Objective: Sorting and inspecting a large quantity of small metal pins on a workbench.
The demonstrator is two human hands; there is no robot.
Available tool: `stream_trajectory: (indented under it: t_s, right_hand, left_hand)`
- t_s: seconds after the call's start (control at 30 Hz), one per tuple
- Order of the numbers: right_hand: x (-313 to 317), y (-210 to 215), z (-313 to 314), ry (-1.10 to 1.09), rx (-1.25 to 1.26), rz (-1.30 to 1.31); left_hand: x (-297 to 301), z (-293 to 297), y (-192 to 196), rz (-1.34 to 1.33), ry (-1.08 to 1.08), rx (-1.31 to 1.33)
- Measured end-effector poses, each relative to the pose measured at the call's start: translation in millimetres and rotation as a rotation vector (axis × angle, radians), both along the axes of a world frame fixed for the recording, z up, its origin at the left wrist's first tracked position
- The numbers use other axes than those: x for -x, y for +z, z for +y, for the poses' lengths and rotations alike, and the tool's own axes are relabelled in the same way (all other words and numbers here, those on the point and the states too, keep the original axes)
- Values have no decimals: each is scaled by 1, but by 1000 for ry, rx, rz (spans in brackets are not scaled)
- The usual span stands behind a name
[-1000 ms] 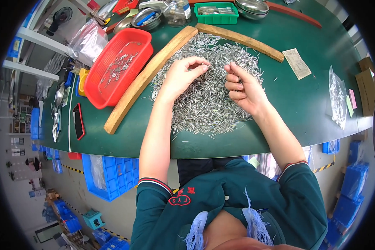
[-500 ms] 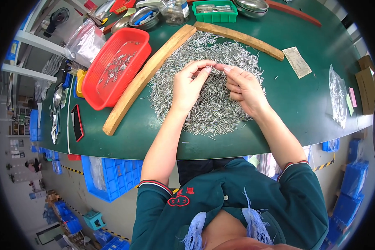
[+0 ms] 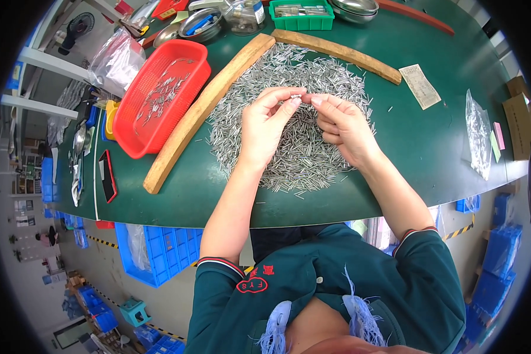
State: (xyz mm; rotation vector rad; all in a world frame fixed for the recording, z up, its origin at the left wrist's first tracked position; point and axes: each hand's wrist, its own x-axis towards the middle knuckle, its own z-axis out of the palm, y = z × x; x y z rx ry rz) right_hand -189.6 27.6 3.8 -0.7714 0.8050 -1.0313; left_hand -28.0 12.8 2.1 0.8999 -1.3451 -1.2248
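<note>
A broad heap of small silvery metal pins (image 3: pixel 304 156) lies on the green table, with both hands raised over it. My left hand (image 3: pixel 265 121) is closed, pinching a few of the metal pins between thumb and forefinger; their ends show at the fingertips. Meeting those fingertips from the right, my right hand (image 3: pixel 345 127) has its thumb and forefinger pressed together and its other fingers curled in. Whatever sits inside the right pinch is hidden.
Two wooden bars (image 3: pixel 209 112) (image 3: pixel 339 53) border the heap at left and back. Left of them stands a red plastic basket (image 3: pixel 121 127) with some pins. A green tray (image 3: pixel 301 23) and metal bowls (image 3: pixel 357 7) stand behind. A phone (image 3: pixel 107 177), paper slip (image 3: pixel 419 86) and plastic bag (image 3: pixel 478 135) lie around.
Both hands stay nearly in place, fingertips together. The pin ends at my left fingertips show more plainly now. The whole view has shifted slightly.
</note>
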Motion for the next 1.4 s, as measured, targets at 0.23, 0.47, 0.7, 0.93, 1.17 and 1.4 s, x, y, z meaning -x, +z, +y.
stream_trajectory:
  t_s: [0.23, 0.47, 0.7, 0.93, 1.17, 1.4]
  right_hand:
    - [5, -1, -3, 75, -244, -273]
    - [4, -3, -3, 125, -361, -342]
    - [1, -1, -2, 96, -442, -354]
    - [9, -13, -10, 59, -380, -528]
    - [10, -12, -11, 52, -379, -516]
    - [10, -11, -10, 46, -361, -500]
  left_hand:
    - [0, 0, -1, -77, 12, 116]
    - [3, 3, -2, -20, -65, 92]
    - [0, 3, 3, -242, -191, 220]
    - [-42, -47, -3, -1044, 236, 259]
    - [-28, -68, 1, -1161, -133, 100]
    - [-34, -59, 13, -965, -426, -37]
